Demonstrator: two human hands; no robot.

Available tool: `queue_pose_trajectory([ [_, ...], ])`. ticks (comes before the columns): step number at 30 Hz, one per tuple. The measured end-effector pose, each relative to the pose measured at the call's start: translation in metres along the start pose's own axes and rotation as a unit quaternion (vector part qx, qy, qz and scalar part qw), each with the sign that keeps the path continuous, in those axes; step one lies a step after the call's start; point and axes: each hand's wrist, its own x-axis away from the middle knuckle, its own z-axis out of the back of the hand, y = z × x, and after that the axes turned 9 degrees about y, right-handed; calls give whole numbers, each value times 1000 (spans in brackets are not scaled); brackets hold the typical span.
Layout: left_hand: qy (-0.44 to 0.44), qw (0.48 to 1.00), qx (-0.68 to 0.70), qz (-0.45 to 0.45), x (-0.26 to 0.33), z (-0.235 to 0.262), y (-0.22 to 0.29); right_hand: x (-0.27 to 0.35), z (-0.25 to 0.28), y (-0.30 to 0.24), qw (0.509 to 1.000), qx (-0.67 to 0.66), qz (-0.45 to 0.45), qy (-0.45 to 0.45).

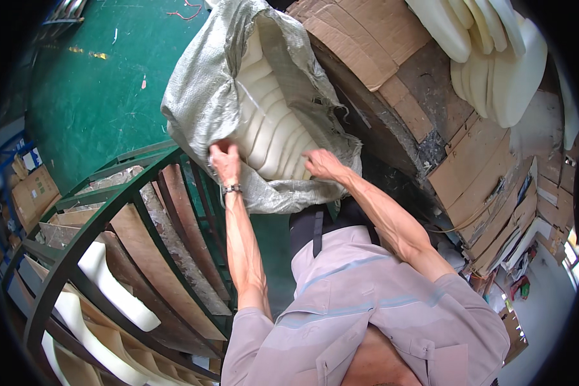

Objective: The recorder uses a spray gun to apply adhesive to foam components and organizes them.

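Big grey woven sack sits upright on the green floor, right in front of the person, mouth open toward them & stuffed w/ a stack of cream-white foam pieces, ribbed edges showing one over the other. Left hand is closed on the sack's rim at the lower left of the opening, fingers curled into the fabric, bracelet on the wrist. Right hand is at the rim on the other side, fingers bent over the edge where fabric meets foam; looks like it's gripping the fabric, tho can't tell if it also has hold of a foam piece. Both arms bare, stretched out from a pale pinkish short-sleeve shirt. Left of the sack, just beside the left forearm, a green metal rack w/ curved bars holds brown boards standing on edge, & a few white foam strips slotted between them lower down. Right of the sack, touching or nearly so, a worn bench edge covered in torn cardboard sheets. Further right, more white foam cushions piled on top, well apart from the hands. Cardboard box sits far left by the floor edge.
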Motion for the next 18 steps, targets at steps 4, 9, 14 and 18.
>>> queue_pose_trajectory([
  [4,160,980,-85,-81,-65,70,-15,-77,8,-50,998,-42,36,-26],
  [9,231,965,-45,-113,-172,145,-2,-209,81,-96,978,-84,183,61],
  [14,99,987,-121,-30,-199,175,-8,-265,136,-199,952,-107,84,276],
  [18,14,964,-113,-238,-135,76,55,-234,106,-164,952,-208,73,211],
])
